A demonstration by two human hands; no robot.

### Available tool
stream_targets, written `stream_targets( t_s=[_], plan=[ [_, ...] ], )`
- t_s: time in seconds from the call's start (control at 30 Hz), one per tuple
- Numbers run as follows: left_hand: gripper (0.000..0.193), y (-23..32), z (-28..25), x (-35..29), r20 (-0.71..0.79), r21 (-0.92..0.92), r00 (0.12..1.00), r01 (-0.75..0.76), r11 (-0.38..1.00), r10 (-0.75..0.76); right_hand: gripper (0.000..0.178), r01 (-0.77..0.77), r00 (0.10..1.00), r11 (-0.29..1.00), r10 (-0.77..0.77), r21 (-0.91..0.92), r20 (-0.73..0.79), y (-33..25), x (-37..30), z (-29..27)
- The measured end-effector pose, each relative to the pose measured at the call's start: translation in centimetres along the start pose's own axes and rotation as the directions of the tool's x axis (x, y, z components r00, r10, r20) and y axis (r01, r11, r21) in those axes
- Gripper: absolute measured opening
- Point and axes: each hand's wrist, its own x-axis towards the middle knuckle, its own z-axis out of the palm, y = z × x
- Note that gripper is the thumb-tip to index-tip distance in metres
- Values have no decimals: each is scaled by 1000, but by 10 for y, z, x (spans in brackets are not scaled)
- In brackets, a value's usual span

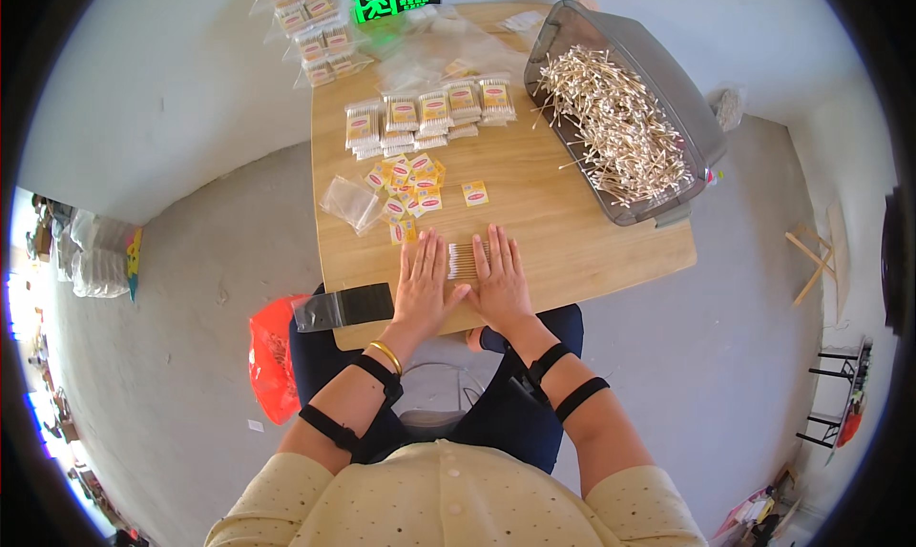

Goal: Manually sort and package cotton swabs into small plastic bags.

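Note:
A row of cotton swabs (pixel 462 261) lies side by side on the wooden table (pixel 592 261) near its front edge. My left hand (pixel 422 285) rests flat at the row's left side, fingers stretched out. On the other side my right hand (pixel 498 280) lies flat too, its fingers covering the right ends of the swabs. Just beyond my left fingertips is a small yellow-and-white card (pixel 402 231). A loose pile of similar cards (pixel 412 180) lies farther off, and a single card (pixel 474 193) sits apart to its right.
Stacked packs of swabs (pixel 434 111) stand behind the cards. A grey bin (pixel 697 137) full of loose swabs sits tilted at the right. Clear plastic bags (pixel 353 204) lie left of the cards; a black strip (pixel 345 306) overhangs the front left edge. Bagged packs (pixel 320 32) are at back left.

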Motion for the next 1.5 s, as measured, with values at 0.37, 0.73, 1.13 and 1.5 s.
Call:
stream_targets(
  t_s=[0.37, 0.73, 1.13, 1.5],
  plan=[
    [92, 11, 2, 0, -24, -28, 1000, -14, 999, 14, 88, -20, 998, 999, 23, 50, -62, 0, 0, 10],
    [88, -1, -2, -4, -16, -89, 1000, -10, 996, 9, 89, -34, 999, 999, 34, -27, 12, -4, 0, -2],
    [35, -51, -45, 70, -241, -132, 960, 113, 985, -143, 88, -27, 999, 1000, 27, 6, -19, -4, -2, -6],
    [37, -62, -64, 144, 114, 29, 971, 206, 978, -208, 89, -21, 998, 996, 25, 90, -51, -2, -3, -5]
  ],
)
